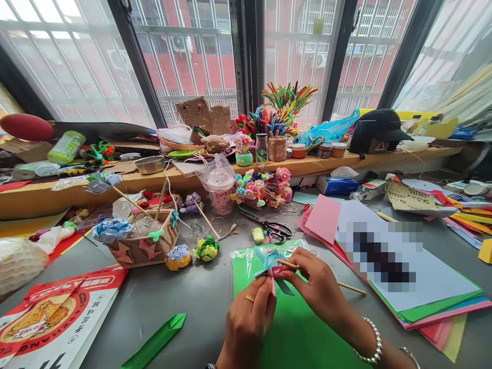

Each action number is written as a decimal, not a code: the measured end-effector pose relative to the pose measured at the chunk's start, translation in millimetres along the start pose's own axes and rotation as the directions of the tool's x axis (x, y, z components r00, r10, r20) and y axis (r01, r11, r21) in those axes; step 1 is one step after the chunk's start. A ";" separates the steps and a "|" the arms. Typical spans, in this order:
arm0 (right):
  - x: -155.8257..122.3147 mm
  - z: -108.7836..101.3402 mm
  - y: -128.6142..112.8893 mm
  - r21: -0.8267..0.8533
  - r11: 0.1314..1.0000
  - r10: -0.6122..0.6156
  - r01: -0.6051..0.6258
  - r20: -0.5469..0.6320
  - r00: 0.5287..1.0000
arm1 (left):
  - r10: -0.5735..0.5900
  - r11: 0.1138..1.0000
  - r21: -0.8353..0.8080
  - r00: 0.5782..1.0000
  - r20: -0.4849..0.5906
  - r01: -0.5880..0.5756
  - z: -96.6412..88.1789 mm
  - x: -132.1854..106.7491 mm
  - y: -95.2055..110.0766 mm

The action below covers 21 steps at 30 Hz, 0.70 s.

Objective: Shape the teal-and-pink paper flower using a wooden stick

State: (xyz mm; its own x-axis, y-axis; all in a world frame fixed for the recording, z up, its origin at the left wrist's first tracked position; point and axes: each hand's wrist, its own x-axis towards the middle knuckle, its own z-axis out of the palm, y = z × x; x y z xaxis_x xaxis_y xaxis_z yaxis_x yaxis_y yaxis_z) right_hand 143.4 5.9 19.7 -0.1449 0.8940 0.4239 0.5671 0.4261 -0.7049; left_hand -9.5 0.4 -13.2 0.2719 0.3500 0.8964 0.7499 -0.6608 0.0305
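Folded paper strips in blue and pink [273,271] are pinched in my left hand [249,320], which wears a gold ring. My right hand [319,287] grips a thin wooden stick [351,288] between thumb and fingers, its tip against the blue paper. The right fingertips also touch the strips' edge. Both hands hover over a green paper pack [303,333] in a clear sleeve. Black scissors [274,229] and a small yellow piece [258,234] lie just beyond it.
Stacked colored paper [323,220] lies to the right. At left are a decorated box [144,243], a folded green strip [157,341] and a red-white bag [49,318]. Behind stand a pink cup [222,197] and pipe-cleaner flowers [265,187], before a crowded ledge [246,171].
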 end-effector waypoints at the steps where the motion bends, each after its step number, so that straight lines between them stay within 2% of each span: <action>1: 0.4 -0.3 -0.1 0.004 1.000 0.004 -0.004 0.000 1.000 | 0.004 1.000 0.001 1.000 -0.006 -0.004 -0.2 0.1 -0.1; 7: 3.3 -3.0 -0.2 0.027 0.999 0.018 -0.018 0.007 1.000 | 0.027 1.000 0.016 1.000 -0.008 -0.027 -0.4 -2.0 -0.2; 14: 1.3 -5.2 -3.2 0.051 0.998 -0.027 0.023 0.077 0.997 | 0.051 0.999 0.016 0.998 -0.031 -0.050 -4.0 0.0 -1.1; 18: -1.3 -3.9 -4.3 0.057 0.998 -0.029 0.026 0.051 0.998 | 0.095 0.995 0.008 0.995 -0.036 -0.094 -3.5 -0.3 -1.4; 21: -1.6 -3.3 -4.9 0.068 0.998 -0.021 0.020 0.025 0.999 | 0.087 0.996 -0.001 0.995 -0.053 -0.087 1.4 -5.8 -2.2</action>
State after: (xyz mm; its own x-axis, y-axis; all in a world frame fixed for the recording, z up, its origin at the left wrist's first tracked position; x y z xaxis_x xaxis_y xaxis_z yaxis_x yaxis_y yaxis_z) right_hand 143.6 2.0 24.3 -0.1769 0.8878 0.4248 0.5080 0.4520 -0.7332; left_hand -11.9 0.8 -19.1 0.3035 0.2556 0.9179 0.7227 -0.6895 -0.0470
